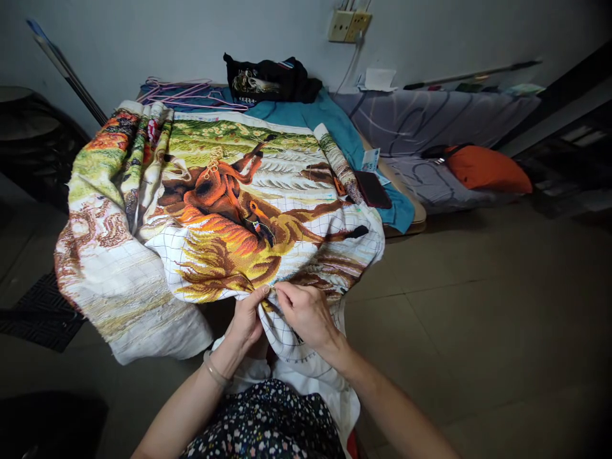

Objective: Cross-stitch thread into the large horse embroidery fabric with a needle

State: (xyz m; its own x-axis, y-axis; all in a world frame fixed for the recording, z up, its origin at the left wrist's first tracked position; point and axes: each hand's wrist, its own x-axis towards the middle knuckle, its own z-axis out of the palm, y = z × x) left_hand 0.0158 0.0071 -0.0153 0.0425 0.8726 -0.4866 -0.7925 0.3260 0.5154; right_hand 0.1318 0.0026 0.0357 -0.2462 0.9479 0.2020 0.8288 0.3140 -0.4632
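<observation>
A large cross-stitch cloth [215,210] with an orange and brown horse picture lies spread over a low table and hangs down toward my lap. My left hand [247,319] grips the near edge of the cloth, thumb on top, fingers underneath. My right hand [306,312] is closed in a pinch right beside it at the cloth's edge, on something too small to make out. Both hands meet at the gridded white border below the yellow mane. A thin bracelet sits on my left wrist.
A rolled cloth end [338,162] and a dark phone [373,189] lie at the table's right. A black bag [270,80] and hangers [186,92] sit at the back. A mattress with an orange cushion [485,169] lies right. Tiled floor [478,319] spreads to the right.
</observation>
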